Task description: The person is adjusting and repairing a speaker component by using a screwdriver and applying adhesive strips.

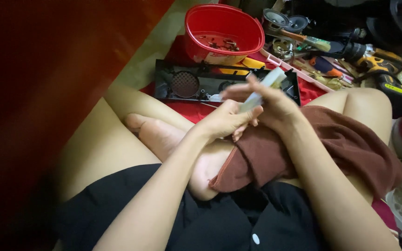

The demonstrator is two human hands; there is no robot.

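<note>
I sit cross-legged and both hands meet over my lap. My left hand [226,120] is closed around the lower end of a small pale tube-like object [262,89]. My right hand [270,103] grips the same object from the other side, fingers curled over its upper part. A brown cloth [331,139] lies draped across my right thigh just under the hands. Motion blur hides the object's details.
A black speaker panel with a round grille [184,83] lies on a red mat in front of my legs. Behind it stands a red plastic basin [223,32] with small metal parts. Loose speakers, a brush and a yellow-black power tool [387,69] crowd the right.
</note>
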